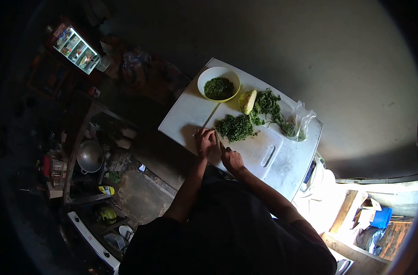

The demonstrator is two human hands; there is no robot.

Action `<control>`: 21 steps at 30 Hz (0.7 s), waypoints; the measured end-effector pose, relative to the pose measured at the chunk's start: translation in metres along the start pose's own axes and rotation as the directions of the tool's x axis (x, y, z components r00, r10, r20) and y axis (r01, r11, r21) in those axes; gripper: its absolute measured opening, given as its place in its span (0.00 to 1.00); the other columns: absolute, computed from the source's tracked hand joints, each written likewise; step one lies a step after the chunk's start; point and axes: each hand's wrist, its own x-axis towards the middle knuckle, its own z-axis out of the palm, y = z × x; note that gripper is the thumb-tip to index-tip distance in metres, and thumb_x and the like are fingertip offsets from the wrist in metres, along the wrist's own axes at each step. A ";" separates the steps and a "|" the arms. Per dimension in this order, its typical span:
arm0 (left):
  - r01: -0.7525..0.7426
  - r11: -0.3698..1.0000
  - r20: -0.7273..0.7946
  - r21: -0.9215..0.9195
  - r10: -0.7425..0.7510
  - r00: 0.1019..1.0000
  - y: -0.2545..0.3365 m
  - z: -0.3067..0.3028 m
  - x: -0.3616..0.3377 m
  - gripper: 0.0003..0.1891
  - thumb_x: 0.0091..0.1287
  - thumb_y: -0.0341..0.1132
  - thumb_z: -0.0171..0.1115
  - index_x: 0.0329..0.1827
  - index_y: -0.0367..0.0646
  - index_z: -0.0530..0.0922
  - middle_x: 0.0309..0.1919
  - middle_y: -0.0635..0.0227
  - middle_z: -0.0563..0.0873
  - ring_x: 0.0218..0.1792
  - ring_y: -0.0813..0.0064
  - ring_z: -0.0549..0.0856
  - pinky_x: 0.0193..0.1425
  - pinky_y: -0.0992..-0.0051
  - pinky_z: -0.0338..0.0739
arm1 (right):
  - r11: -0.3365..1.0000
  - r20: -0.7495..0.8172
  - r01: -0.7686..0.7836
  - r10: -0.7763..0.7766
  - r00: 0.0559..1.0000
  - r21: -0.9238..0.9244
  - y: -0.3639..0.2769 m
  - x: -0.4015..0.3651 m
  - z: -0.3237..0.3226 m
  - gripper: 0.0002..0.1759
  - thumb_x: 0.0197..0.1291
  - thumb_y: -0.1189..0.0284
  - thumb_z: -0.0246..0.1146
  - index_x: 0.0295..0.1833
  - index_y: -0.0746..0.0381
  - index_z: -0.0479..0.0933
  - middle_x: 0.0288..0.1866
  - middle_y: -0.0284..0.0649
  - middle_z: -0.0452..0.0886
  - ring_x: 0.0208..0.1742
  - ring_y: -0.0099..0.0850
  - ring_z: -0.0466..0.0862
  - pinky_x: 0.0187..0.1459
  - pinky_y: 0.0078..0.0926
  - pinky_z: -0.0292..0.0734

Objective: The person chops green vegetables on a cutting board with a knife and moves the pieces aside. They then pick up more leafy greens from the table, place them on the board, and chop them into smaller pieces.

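My right hand (232, 159) is closed around the handle of a knife (219, 137), whose narrow blade points away from me. Beside the blade, my left hand (206, 141) has its fingers bent and drawn together at the left edge of a white cutting board (250, 158). Whether those fingers pinch the blade or a small scrap is too small to tell. Just beyond the knife lies a heap of chopped green leaves (236, 127) on the board. Uncut leafy stems (267, 104) rest behind it, next to a pale yellow-green vegetable (248, 101), perhaps a cabbage piece or corn.
A bowl (239, 89) of finely chopped greens stands at the white table's (181, 110) far corner. To the right is a clear plastic bag (300, 120) with greens inside. A wall borders the table's far side. At left are a metal wok (90, 156) and a stove (92, 240).
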 end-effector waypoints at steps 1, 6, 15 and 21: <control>-0.001 1.000 0.004 -0.017 0.001 1.000 -0.006 0.004 -0.002 0.04 0.62 0.33 0.64 0.37 0.47 0.86 0.36 0.65 0.86 0.40 0.57 0.84 0.47 0.61 0.76 | 0.999 0.005 0.046 -0.046 0.999 -0.007 0.009 0.002 0.014 0.29 0.64 0.71 0.51 0.72 0.61 0.67 0.35 0.53 0.80 0.33 0.53 0.82 0.38 0.54 0.77; 0.016 1.000 0.012 0.001 -0.016 1.000 -0.010 0.008 -0.006 0.04 0.61 0.33 0.65 0.36 0.48 0.85 0.36 0.66 0.85 0.41 0.58 0.84 0.48 0.60 0.77 | 0.998 0.070 -0.033 0.029 0.997 0.060 0.028 0.017 0.048 0.29 0.65 0.69 0.50 0.73 0.62 0.64 0.40 0.55 0.79 0.36 0.56 0.82 0.43 0.58 0.75; -0.023 0.999 -0.032 0.045 0.024 0.999 -0.023 0.021 -0.012 0.04 0.60 0.34 0.66 0.37 0.50 0.85 0.36 0.68 0.86 0.40 0.59 0.83 0.50 0.60 0.76 | 0.997 0.021 0.042 -0.044 0.999 0.066 0.010 -0.003 -0.004 0.30 0.65 0.73 0.49 0.73 0.62 0.63 0.41 0.52 0.81 0.33 0.54 0.83 0.35 0.51 0.78; 0.035 0.999 0.054 0.020 -0.036 0.998 -0.004 0.001 -0.004 0.06 0.63 0.34 0.63 0.40 0.49 0.86 0.37 0.67 0.86 0.44 0.59 0.82 0.52 0.60 0.74 | 0.996 -0.119 0.084 -0.084 0.989 -0.011 0.000 0.000 -0.011 0.30 0.62 0.75 0.54 0.72 0.61 0.66 0.32 0.50 0.82 0.29 0.51 0.83 0.32 0.50 0.79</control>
